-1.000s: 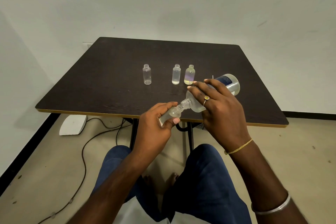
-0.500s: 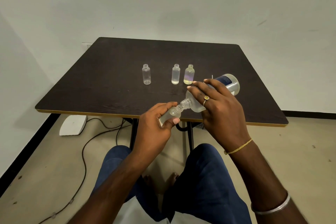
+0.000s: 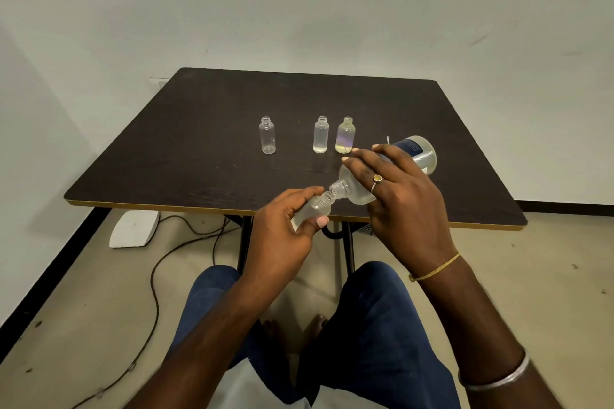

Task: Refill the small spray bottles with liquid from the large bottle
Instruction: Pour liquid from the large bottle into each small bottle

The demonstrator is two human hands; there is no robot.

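Head view. Dark table (image 3: 199, 156), gold-edged, set against pale walls. On it, upright and uncapped: clear bottle (image 3: 267, 136), second clear bottle (image 3: 321, 135), yellow-tinted bottle (image 3: 345, 136). On the beige floor: black cable (image 3: 154, 276), white pad (image 3: 134, 229). Left hand (image 3: 282, 232) grips tilted small spray bottle (image 3: 315, 207) over the near edge; right hand (image 3: 402, 206) grasps tipped large bottle (image 3: 418, 156), necks meeting.

The large bottle (image 3: 413, 156) lies tilted above the bench's (image 3: 199, 159) near edge, in the right hand (image 3: 405, 209). Its mouth meets that of a small bottle (image 3: 315, 208) just left of it and nearer, held in the left hand (image 3: 282, 236). Behind its neck three bottles stand in a row on the bench: the right bottle (image 3: 345, 136) closest, the middle bottle (image 3: 321, 136) just beside that, the left bottle (image 3: 267, 137) well apart. Far left of it, under the bench, a cable (image 3: 154, 282) and a pad (image 3: 133, 229) lie on the floor (image 3: 83, 309).
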